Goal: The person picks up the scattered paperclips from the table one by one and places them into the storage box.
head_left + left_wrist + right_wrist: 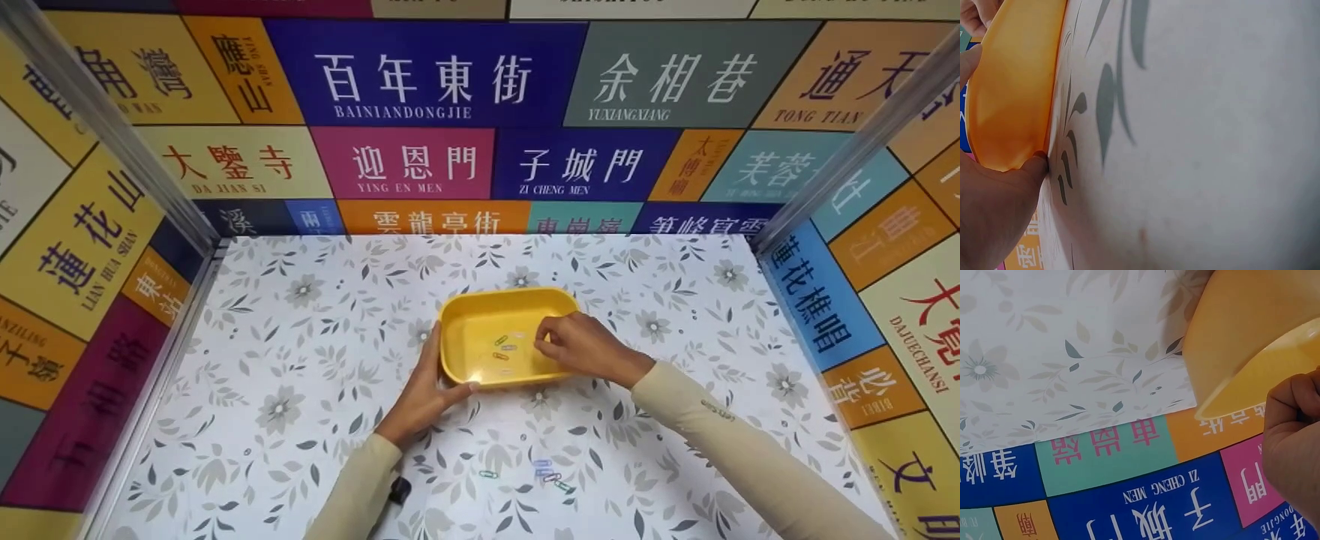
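Observation:
A yellow plastic box (480, 319) with rounded corners sits on the patterned tabletop, several small paper clips (500, 355) lying on its floor. My left hand (422, 391) grips the box's left end, thumb at the near side and fingers along the outer wall; the left wrist view shows the thumb (1034, 167) against the wall. Over the right part of the box is my right hand (589, 346), its fingers curled and the tips drawn together. No item shows between those fingertips, which are partly hidden in the right wrist view.
Several paper clips (553, 478) lie in a loose group on the table nearer to me, with a green clip (489, 474) to their left. A small black object (400, 491) is beside the left sleeve. Panels with printed characters (427, 75) wall the table at the back and sides.

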Available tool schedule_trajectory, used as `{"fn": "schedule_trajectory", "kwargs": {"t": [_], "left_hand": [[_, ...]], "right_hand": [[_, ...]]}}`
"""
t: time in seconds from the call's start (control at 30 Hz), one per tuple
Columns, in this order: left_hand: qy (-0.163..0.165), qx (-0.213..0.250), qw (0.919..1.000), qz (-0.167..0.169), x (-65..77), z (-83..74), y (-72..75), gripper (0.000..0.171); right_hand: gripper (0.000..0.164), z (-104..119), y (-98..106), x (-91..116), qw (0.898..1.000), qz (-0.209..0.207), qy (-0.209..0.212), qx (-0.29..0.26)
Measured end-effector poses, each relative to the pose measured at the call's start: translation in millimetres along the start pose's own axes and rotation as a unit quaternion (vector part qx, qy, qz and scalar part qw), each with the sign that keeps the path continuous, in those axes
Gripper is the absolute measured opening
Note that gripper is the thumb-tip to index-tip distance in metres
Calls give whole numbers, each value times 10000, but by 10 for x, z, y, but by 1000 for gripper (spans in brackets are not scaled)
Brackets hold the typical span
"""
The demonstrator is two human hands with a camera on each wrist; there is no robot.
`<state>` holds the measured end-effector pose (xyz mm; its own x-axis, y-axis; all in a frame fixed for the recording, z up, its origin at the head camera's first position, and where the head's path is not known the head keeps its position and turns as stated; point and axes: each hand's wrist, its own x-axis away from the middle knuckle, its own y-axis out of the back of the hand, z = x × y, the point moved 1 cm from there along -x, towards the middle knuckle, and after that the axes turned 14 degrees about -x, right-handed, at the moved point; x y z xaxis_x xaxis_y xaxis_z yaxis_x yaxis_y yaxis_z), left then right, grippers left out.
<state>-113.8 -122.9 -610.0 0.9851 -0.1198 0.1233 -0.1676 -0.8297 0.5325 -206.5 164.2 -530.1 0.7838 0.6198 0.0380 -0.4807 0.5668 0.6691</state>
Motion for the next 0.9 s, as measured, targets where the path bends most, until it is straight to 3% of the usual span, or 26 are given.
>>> {"fn": "schedule_trajectory", "kwargs": {"t": [0.57, 0.8, 0.9], "left_hand": [[-33, -24, 10000, -8, 3, 7, 5, 129], [104, -103, 9999, 31, 1, -1, 11, 130], [7, -77, 10000, 23, -2, 1, 12, 130]], "right_hand": [[5, 260, -136, 381, 9979, -142, 622, 68], [5, 295, -231, 487, 9965, -180, 815, 96], [5, 282, -275, 543, 9950, -186, 971, 109]]}}
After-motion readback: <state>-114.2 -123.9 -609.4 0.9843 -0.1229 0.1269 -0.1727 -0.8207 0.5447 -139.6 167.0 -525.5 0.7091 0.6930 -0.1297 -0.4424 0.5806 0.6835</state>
